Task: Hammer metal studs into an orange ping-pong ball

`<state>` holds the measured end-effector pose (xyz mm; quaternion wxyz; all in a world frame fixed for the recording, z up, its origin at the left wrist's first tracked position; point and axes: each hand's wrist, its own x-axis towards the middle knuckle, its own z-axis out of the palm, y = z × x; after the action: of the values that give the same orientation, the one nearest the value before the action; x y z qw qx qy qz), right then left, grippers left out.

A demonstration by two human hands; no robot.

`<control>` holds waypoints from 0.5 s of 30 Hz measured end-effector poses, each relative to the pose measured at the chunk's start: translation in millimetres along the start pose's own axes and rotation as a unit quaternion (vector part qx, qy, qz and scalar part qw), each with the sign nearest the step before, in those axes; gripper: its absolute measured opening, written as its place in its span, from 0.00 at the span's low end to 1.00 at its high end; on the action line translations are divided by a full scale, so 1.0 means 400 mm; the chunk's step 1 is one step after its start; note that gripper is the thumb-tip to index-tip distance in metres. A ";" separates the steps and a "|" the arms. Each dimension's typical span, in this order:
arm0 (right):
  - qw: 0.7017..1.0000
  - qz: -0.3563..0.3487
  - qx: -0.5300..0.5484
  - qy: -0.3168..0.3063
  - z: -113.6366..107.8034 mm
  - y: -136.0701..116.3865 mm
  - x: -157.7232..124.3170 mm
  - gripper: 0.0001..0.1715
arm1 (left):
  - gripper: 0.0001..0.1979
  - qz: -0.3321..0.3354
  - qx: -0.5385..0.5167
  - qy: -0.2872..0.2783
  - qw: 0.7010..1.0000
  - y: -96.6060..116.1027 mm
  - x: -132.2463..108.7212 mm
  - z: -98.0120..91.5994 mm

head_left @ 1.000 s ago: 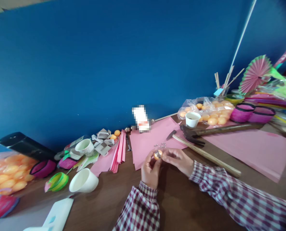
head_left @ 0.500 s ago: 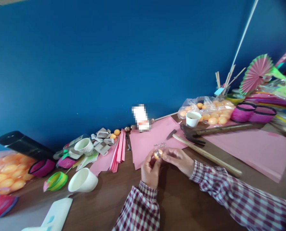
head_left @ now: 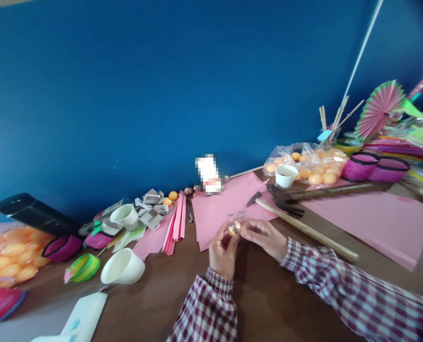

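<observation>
My left hand (head_left: pixel 222 254) is closed around an orange table tennis ball (head_left: pixel 235 231) with silvery patches on its upper face. At the ball's right side, my right hand (head_left: pixel 266 237) has thumb and fingers pinched together. Whatever lies between those fingertips, if anything, is too small to make out. Just beyond the ball, small silvery pieces (head_left: pixel 240 214) lie scattered on a pink paper sheet (head_left: pixel 216 209). To the right, a hammer (head_left: pixel 304 228) rests slantwise with its handle towards my right sleeve.
Behind the hammer lies a larger claw tool (head_left: pixel 325 191). A white cup (head_left: pixel 286 176) stands by a bag of orange balls (head_left: pixel 318 166). On the left are a tipped white cup (head_left: pixel 123 267), green tape (head_left: pixel 83 268) and another bag of balls (head_left: pixel 14 254). A blue wall (head_left: pixel 161 95) rises behind.
</observation>
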<state>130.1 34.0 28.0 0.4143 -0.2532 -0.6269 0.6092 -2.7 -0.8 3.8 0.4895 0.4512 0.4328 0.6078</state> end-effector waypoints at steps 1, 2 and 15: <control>1.000 0.002 0.003 0.002 0.001 0.000 0.000 0.14 | 0.22 -0.004 0.001 0.001 1.000 0.001 -0.001 0.001; 1.000 0.004 0.005 0.004 0.002 0.001 0.000 0.14 | 0.22 -0.006 0.003 0.004 1.000 0.002 -0.001 0.001; 0.998 0.025 0.034 0.042 0.005 0.014 0.000 0.13 | 0.21 0.004 0.066 0.025 0.998 0.010 -0.007 0.007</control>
<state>127.5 33.7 22.8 0.4333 -0.2804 -0.5810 0.6293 -0.6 -4.0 8.0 0.4452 0.4686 0.4821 0.5913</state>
